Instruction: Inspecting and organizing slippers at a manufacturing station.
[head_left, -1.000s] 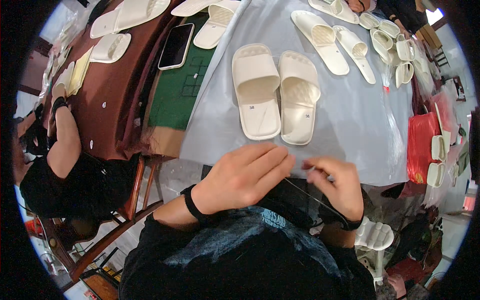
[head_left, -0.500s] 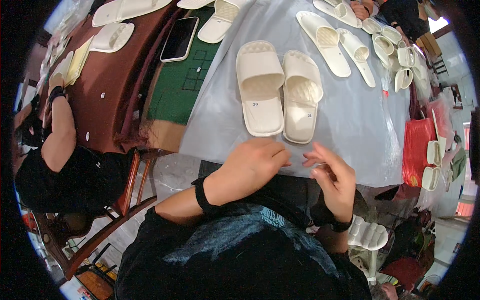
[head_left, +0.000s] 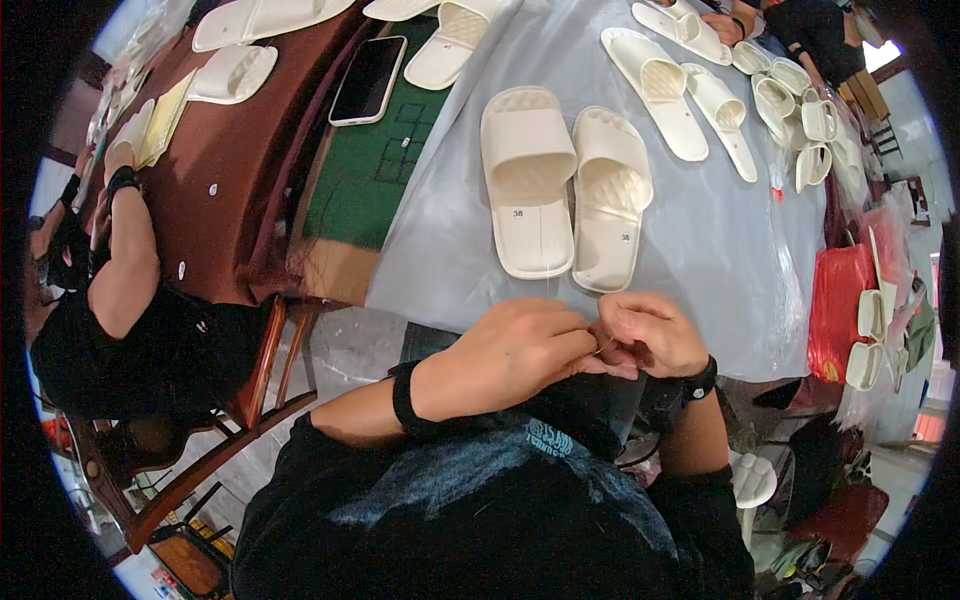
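My left hand (head_left: 520, 345) and my right hand (head_left: 650, 335) meet just off the near table edge, fingertips pinched together. A fine, glinting strand shows between the fingers; what they hold is too thin and too covered to name. Just beyond lie two cream slippers side by side, toes pointing away: the left slipper (head_left: 519, 240) and the right slipper (head_left: 606, 252). Each has a small printed size label on its insole. A faint thin line runs down the left slipper's heel toward my left hand.
Grey sheeting (head_left: 440, 235) covers the table. Left are a phone (head_left: 368, 82) on a green mat (head_left: 350, 195), more slippers and a co-worker's arm (head_left: 132, 245) on brown cloth. Further slippers (head_left: 655, 95) and a red package (head_left: 838, 310) sit right. A wooden chair (head_left: 225, 445) stands left.
My hands have come together; the right hand moved left, and its fingers closed from a spread pose. The slippers look unmoved, the view having shifted slightly.
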